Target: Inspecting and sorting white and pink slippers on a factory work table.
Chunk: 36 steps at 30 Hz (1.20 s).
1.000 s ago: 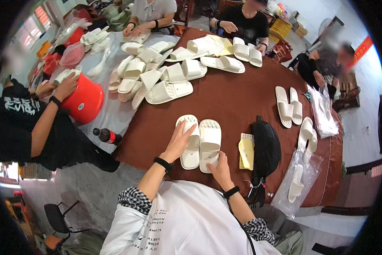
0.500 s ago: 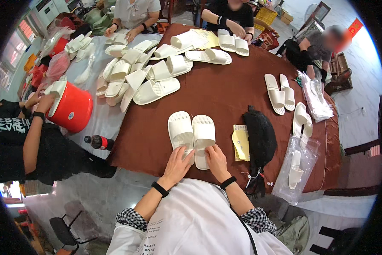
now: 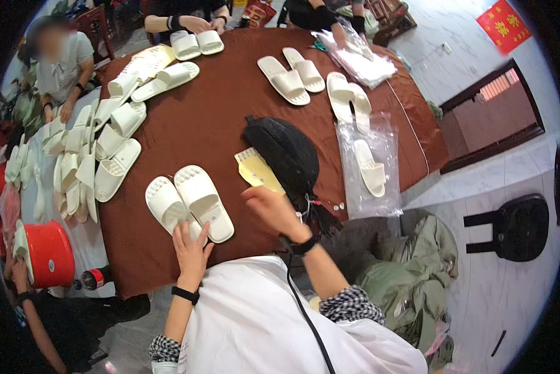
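Note:
A pair of cream-white slippers lies side by side on the brown cloth in front of me. My left hand (image 3: 191,250) rests its spread fingers on the heel of the left slipper (image 3: 162,194), not gripping it. The right slipper (image 3: 196,186) lies beside it, touched by neither hand as far as I can see. Smeared by motion, my right hand (image 3: 273,215) hovers at the near end of a yellow sticker sheet (image 3: 255,171); whether its fingers touch the sheet cannot be made out. A black waist bag (image 3: 286,149) lies just right of the sheet.
A heap of white slippers (image 3: 74,159) covers the table's left side. More slippers (image 3: 286,81) lie far right, one on a clear plastic bag (image 3: 389,168). A red bucket (image 3: 50,252) and dark bottle (image 3: 94,278) stand left. Co-workers' hands (image 3: 196,25) are across the table.
My view has swung to the right. My right hand has left the right slipper and moved over to the yellow sticker sheet, while my left hand stays at the left slipper's heel.

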{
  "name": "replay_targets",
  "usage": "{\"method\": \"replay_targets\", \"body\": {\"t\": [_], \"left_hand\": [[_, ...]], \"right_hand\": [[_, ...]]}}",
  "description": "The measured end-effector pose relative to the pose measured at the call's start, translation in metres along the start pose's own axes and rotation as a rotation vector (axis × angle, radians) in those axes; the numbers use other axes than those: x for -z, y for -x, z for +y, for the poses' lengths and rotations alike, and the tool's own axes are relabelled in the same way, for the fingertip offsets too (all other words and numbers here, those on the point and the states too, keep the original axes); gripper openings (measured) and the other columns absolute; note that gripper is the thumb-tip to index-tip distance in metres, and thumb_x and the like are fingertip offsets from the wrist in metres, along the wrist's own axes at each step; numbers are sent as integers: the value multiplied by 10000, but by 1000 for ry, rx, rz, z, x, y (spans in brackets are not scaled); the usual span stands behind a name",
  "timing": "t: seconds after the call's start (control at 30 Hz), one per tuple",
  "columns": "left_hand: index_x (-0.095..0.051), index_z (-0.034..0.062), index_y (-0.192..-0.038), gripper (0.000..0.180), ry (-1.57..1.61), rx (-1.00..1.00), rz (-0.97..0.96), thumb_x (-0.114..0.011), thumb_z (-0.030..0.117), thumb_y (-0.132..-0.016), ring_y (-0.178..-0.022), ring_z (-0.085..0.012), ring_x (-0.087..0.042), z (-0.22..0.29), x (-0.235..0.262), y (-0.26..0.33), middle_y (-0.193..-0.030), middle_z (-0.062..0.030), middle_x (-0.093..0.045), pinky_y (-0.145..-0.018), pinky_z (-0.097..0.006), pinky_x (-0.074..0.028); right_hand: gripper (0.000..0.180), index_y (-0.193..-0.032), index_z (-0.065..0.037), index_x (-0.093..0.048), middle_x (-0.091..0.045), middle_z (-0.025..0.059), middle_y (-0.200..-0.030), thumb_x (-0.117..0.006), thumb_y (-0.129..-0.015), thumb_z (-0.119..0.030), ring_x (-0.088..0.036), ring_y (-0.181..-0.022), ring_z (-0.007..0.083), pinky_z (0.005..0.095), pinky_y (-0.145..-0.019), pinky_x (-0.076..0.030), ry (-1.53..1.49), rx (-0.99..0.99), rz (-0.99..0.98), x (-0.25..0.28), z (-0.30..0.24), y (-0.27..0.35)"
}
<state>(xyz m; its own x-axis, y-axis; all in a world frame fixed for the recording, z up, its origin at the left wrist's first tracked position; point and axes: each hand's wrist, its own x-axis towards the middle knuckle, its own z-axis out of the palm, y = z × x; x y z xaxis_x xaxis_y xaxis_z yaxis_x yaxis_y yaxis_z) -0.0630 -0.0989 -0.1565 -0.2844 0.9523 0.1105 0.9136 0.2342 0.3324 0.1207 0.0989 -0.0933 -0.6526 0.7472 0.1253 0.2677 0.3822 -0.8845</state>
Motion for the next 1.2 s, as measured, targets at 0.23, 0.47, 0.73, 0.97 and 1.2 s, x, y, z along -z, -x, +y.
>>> {"method": "replay_targets", "body": {"t": [0.23, 0.47, 0.73, 0.97, 1.2], "left_hand": [[-488, 265, -1390, 682, -36, -50, 24, -760, 219, -767, -1314, -432, -276, -3, -2, -2, -1411, -172, -294, -1103, -564, -285], [-473, 284, -1402, 697, -40, -64, 52, -761, 245, -768, -1320, -421, -291, -8, -5, 1, -1419, -165, -305, -1117, -552, -278], [-486, 296, -1385, 668, -90, -89, 32, -750, 323, -772, -1328, -383, -304, -15, -6, 1, -1398, -153, -357, -1129, -518, -274], [-498, 274, -1385, 635, -22, -68, 6, -736, 293, -797, -1343, -383, -279, -14, 0, -1, -1416, -168, -344, -1139, -517, -238], [-492, 287, -1393, 630, -33, 68, -18, -726, 289, -807, -1373, -390, -254, -4, 3, 5, -1444, -170, -333, -1130, -574, -210]], "right_hand": [[186, -1078, 8, -654, -682, 58, -964, -568, -948, -94, -625, -895, 117, 250, -783, -494, 15, -421, 561, 138, 16, 112], [172, -1056, 26, -654, -673, 42, -924, -569, -946, -75, -617, -847, 112, 253, -776, -493, -72, -458, 578, 111, 7, 159], [152, -1038, 22, -653, -668, 63, -907, -551, -944, -40, -602, -818, 107, 248, -742, -481, 96, -239, 528, 109, -59, 106], [138, -1018, 18, -654, -638, 68, -898, -553, -938, -31, -588, -743, 103, 247, -644, -473, 221, -99, 296, 114, -110, 31], [116, -974, -4, -663, -649, 152, -908, -609, -875, -31, -637, -799, 295, 360, -714, -497, 292, 266, -36, 80, -91, -44]]}}
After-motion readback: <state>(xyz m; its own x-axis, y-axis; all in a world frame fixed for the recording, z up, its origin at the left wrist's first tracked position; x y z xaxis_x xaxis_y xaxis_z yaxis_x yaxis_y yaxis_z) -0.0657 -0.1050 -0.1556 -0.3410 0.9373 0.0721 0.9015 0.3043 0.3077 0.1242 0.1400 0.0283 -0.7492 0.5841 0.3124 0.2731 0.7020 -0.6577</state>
